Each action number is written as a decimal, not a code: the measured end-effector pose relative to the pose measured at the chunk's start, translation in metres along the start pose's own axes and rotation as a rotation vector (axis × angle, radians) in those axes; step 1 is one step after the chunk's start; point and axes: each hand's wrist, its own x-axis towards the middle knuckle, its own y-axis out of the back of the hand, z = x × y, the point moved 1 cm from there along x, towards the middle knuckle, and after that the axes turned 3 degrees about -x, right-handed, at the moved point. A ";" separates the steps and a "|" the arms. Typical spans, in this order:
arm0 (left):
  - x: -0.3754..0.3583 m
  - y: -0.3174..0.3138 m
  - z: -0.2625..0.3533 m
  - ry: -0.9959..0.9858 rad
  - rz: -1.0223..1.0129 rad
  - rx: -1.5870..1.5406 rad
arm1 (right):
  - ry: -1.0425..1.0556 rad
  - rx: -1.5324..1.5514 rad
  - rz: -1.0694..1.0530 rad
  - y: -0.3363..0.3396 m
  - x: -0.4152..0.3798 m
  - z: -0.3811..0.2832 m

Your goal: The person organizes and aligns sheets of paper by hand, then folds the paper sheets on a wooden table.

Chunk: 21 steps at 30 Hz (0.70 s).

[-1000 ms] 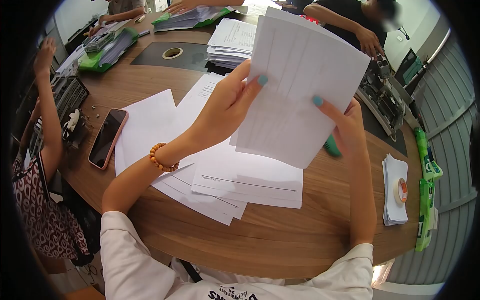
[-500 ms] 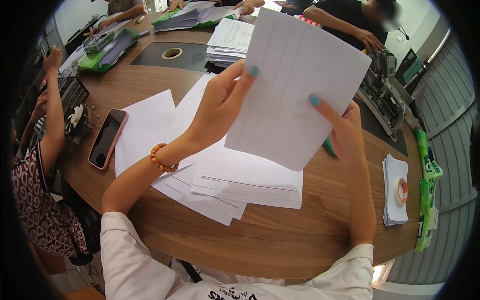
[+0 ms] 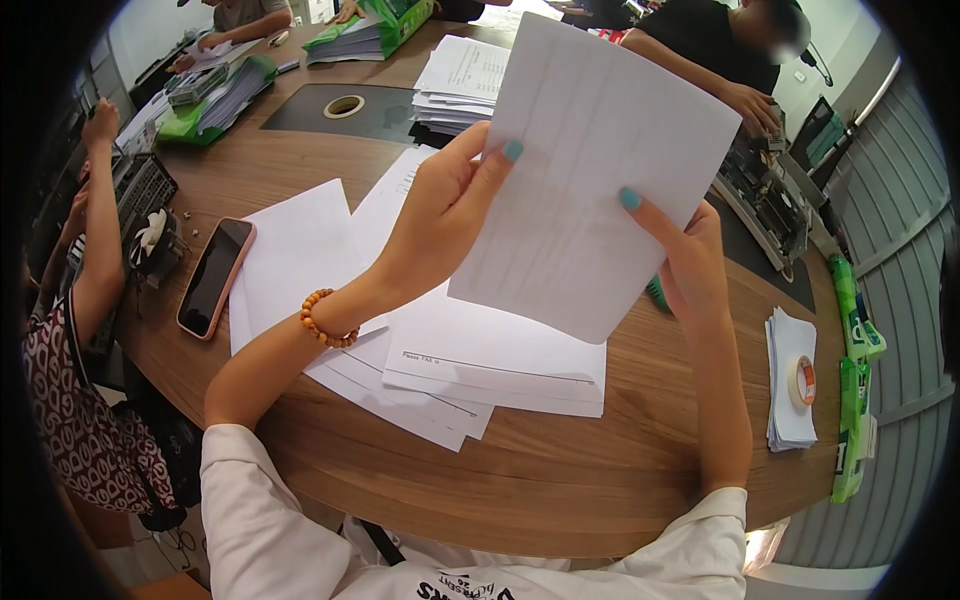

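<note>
A sheaf of white paper (image 3: 600,170) is held up over the table, tilted, with its blank back towards me and faint print showing through. My left hand (image 3: 445,210) pinches its left edge, thumb in front and fingers behind. At the lower right edge my right hand (image 3: 690,255) grips it the same way. Beneath lie spread printed sheets (image 3: 500,350), overlapping one another on the wood. A pink-cased phone (image 3: 216,278) rests left of them, face up. Part of a green object (image 3: 657,293) peeks out behind the held paper near my right hand.
Behind stands a paper stack (image 3: 458,80), with a tape roll (image 3: 344,107) to its left. More paper with tape (image 3: 802,380) lies right, beside green packs (image 3: 852,420). A small fan (image 3: 152,245) sits left. People work around the table (image 3: 660,440), one at an opened computer case (image 3: 770,205).
My hands and the held paper have hardly moved. Across the table, a person's hands have shifted and the green-wrapped paper pack there now stands more closed up. The person at right has leaned slightly.
</note>
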 end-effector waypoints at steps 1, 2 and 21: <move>0.000 0.000 0.000 0.018 0.000 -0.009 | -0.008 0.006 -0.005 0.000 0.000 0.000; 0.000 0.000 0.000 0.036 0.000 -0.018 | -0.015 0.011 -0.010 0.000 0.000 0.001; -0.008 0.032 -0.099 0.685 0.034 0.202 | 0.049 -1.128 -0.018 0.055 0.033 0.074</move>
